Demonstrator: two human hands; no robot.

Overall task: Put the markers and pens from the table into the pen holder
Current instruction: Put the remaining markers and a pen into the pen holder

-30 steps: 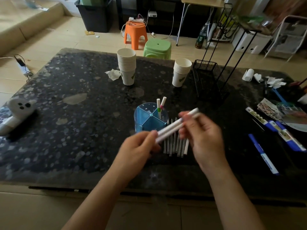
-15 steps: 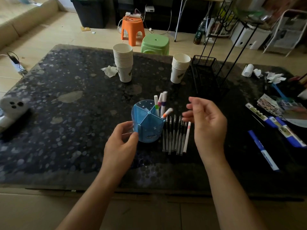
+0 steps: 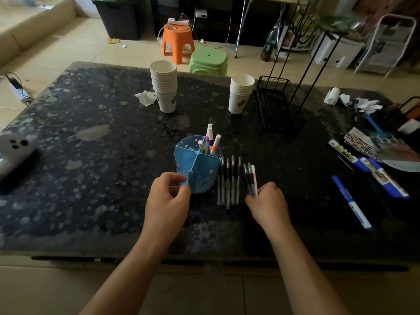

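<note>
A blue round pen holder with dividers stands at the table's middle. Several white markers with coloured tips stick up from its far compartment. Just right of it a row of several black pens lies on the dark table. My left hand cups the holder's near left side, fingers curled against it. My right hand pinches the near ends of the rightmost pens, among them a white and pink marker, which still lie on the table.
Two stacks of paper cups and a black wire rack stand farther back. Blue markers and papers lie at the right. A white device sits at the left edge. Stools stand beyond the table.
The two white markers held a second ago now stand in the holder. My right hand came down from above the pens to their near ends. My left hand stayed by the holder.
</note>
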